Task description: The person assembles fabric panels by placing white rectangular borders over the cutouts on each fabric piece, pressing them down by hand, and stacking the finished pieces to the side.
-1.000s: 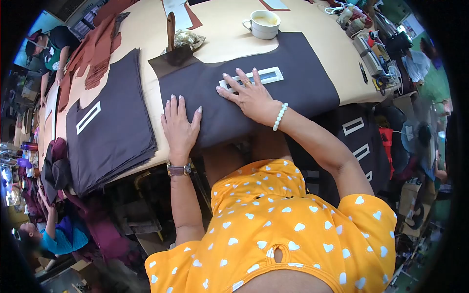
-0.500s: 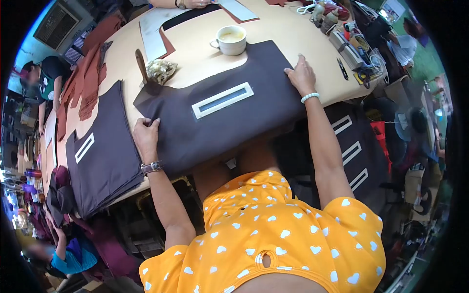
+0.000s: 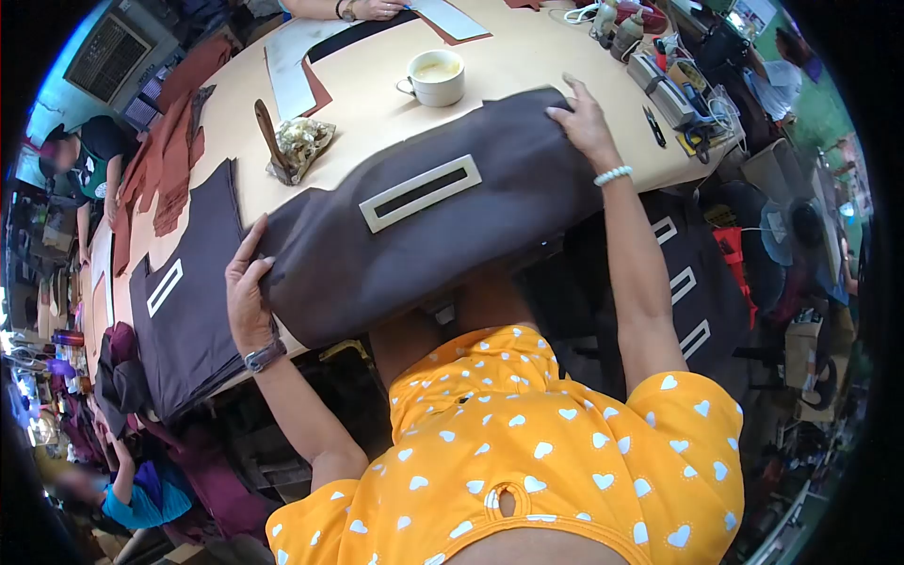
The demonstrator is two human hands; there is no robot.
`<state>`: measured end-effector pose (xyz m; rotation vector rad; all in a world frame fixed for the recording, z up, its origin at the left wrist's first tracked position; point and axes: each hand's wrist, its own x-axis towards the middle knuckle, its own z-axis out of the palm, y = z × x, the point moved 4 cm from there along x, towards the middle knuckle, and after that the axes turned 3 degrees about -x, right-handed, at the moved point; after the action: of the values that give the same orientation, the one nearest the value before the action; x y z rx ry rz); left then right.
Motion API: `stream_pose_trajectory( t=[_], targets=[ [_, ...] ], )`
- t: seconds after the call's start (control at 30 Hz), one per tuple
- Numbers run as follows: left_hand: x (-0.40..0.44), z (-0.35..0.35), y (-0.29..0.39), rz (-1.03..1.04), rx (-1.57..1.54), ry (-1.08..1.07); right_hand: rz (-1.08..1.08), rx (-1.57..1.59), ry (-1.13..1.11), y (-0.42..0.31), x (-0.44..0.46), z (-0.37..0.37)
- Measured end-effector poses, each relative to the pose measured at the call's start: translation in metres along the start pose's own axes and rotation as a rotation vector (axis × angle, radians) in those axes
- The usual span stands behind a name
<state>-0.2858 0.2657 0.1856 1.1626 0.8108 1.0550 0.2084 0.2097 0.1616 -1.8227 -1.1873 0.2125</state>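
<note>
A large dark brown sheet of material, fabric or leather (image 3: 433, 259), is stretched between my two hands and hangs over the table's near edge. A pale rectangular frame with a dark slot (image 3: 375, 216) is on its upper face. My left hand (image 3: 250, 292) grips the left edge, thumb on top. My right hand (image 3: 586, 127) grips the far right corner, its fingers partly hidden behind the sheet. Just beyond the sheet are a brush with a wooden handle (image 3: 267, 135), a crumpled pale wad (image 3: 309, 143) and a white cup (image 3: 437, 88) with pale contents.
Similar dark pieces (image 3: 209, 273) lie stacked at left, beside reddish-brown strips (image 3: 169, 169). More framed pieces (image 3: 650, 273) hang at lower right. A black pen-like tool (image 3: 653, 127) and a cluttered box (image 3: 664, 89) sit at right. Another person's hand (image 3: 381, 8) works across the table.
Both hands have lifted the dark sheet, and its far edge has come toward me, away from the cup and brush. My left hand has shifted left; the brush and wad are now uncovered.
</note>
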Motion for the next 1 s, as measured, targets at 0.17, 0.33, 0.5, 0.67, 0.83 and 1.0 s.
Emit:
stream_pose_trajectory(
  t=[0.17, 0.33, 0.5, 0.67, 0.83, 1.0],
  targets=[
    [-0.026, 0.031, 0.009, 0.037, 0.297, 0.008, 0.05, 0.134, -0.039, 0.026, -0.069, -0.085],
    [-0.052, 0.139, -0.045, -0.223, 0.34, -0.516, 0.372, 0.019, 0.058, 0.094, -0.19, -0.205],
    [-0.113, 0.27, -0.109, -0.126, 0.285, -1.198, 0.67, -0.296, 0.074, 0.168, -0.341, -0.361],
    [-0.158, 0.331, -0.125, -0.182, 0.252, -1.374, 0.955, -1.051, -0.052, 0.194, -0.394, -0.454],
    [-0.128, 0.328, -0.19, 0.181, 0.353, -0.999, 0.831, -1.225, 0.093, 0.194, -0.296, -0.379],
    [-0.093, 0.326, -0.226, 0.068, 0.679, -0.725, 0.575, -1.093, 0.306, 0.256, -0.204, -0.318]
  ],
)
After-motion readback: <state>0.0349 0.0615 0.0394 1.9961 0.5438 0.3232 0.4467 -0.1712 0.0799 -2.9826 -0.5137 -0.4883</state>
